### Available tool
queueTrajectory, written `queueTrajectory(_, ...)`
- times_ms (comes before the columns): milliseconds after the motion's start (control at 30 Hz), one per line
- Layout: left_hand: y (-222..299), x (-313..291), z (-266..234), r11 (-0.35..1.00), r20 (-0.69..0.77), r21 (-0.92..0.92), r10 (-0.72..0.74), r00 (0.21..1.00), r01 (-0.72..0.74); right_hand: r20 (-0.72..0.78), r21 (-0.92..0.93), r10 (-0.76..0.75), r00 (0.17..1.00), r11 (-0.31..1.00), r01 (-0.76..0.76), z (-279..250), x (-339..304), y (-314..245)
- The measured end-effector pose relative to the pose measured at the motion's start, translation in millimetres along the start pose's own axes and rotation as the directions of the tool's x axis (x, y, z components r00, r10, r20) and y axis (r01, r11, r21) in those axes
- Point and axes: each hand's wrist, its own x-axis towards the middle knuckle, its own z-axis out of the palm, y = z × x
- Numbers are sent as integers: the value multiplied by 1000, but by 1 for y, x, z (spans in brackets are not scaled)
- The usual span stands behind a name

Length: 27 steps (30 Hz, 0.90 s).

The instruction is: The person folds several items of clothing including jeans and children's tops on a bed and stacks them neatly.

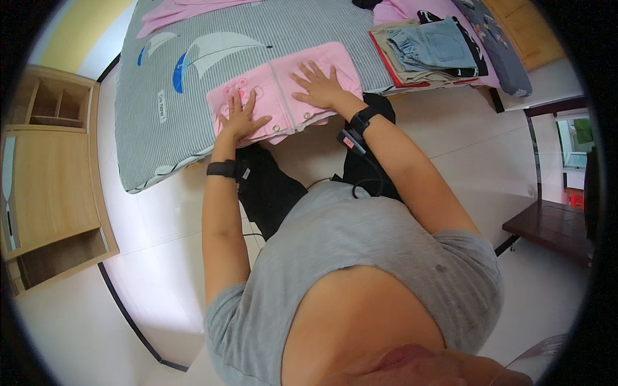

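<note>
A pink garment with a pale zip down its middle and a few snap buttons along its near edge lies folded at the near edge of the bed. Both palms rest flat on it. My left hand presses its left part beside a printed pattern, fingers spread. On the right part, just past the zip, my right hand lies with its fingers apart. A little loose cloth shows under the garment's near edge, over the bed's side.
The bed has a grey striped cover with sailboats. To the right sits a stack of folded clothes, light blue denim shorts on top. More pink cloth lies at the far left. A wooden cabinet stands left, a dark bench right.
</note>
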Motion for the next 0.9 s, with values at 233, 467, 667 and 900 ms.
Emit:
queueTrajectory(233, -22, -11, 0, 1000, -22, 11, -25, 999, 25, -10, -3, 78, 997, 997, -78, -3, -9, 22)
queueTrajectory(467, -61, -2, 21, 979, -272, -205, -39, 962, -18, -123, 77, 151, 981, 987, -143, 12, -13, 59)
queueTrajectory(667, -84, 0, 27, 532, -415, -806, -199, 888, -258, -368, 375, 291, 883, 916, -146, 16, -9, 78)
queueTrajectory(900, -95, 5, 9, 537, -160, -841, -367, 916, 69, -134, 769, 589, 797, 569, -291, 6, -26, 83)
